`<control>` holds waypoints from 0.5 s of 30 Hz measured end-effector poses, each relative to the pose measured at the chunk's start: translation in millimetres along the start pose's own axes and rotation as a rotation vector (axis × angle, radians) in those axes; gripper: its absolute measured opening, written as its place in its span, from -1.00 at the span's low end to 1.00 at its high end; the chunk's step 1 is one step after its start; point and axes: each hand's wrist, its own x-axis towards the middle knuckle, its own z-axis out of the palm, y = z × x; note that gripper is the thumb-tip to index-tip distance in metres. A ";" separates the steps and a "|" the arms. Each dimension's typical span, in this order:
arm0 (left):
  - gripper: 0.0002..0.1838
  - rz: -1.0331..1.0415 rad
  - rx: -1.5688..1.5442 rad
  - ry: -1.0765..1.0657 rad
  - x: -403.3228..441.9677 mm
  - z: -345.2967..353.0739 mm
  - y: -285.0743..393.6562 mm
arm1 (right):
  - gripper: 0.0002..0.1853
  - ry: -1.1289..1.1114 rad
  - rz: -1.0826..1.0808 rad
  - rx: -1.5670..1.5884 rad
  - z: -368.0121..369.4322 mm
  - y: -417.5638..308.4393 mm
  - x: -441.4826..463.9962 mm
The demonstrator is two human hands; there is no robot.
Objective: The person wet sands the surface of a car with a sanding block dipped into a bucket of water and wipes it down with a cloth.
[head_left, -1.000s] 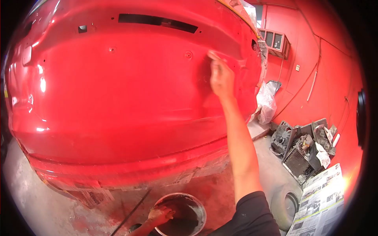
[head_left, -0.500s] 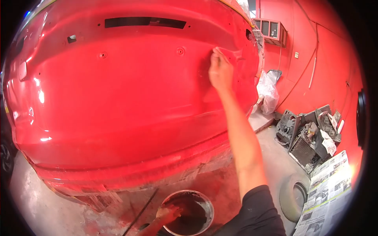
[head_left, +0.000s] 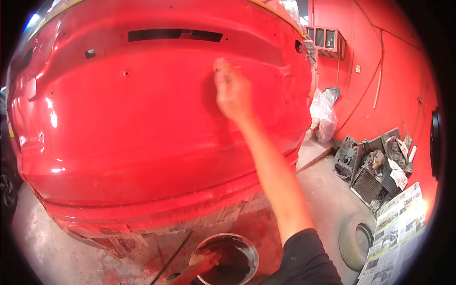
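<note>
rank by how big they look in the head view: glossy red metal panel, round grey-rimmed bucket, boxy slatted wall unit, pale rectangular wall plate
1. red panel
2. bucket
3. slatted wall unit
4. pale wall plate

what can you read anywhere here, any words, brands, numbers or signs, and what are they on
Possibly "KINGS", blurred and uncertain: masking newspaper along the red panel's lower edge.
Too small or blurred to read: newspaper sheets at lower right.
No other text is legible.
</note>
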 end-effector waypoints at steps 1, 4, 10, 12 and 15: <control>-0.56 0.019 0.005 0.015 -0.2 4.5 -2.9 | -0.63 -0.034 -0.082 0.084 7.2 -17.2 0.1; -0.56 0.030 0.026 0.010 -8.5 4.3 -4.4 | -0.63 -0.193 -0.001 0.148 -32.0 22.8 -0.1; -0.55 -0.027 0.002 -0.115 -0.3 -7.7 2.1 | -0.63 -0.087 0.025 0.044 -25.6 23.6 -9.6; -0.54 -0.022 0.017 -0.138 0.0 -6.4 1.1 | -0.64 -0.138 0.032 0.172 -9.7 4.6 2.9; -0.51 -0.027 0.029 -0.161 -4.8 0.1 -3.3 | -0.65 -0.230 0.106 0.273 -31.8 12.3 2.6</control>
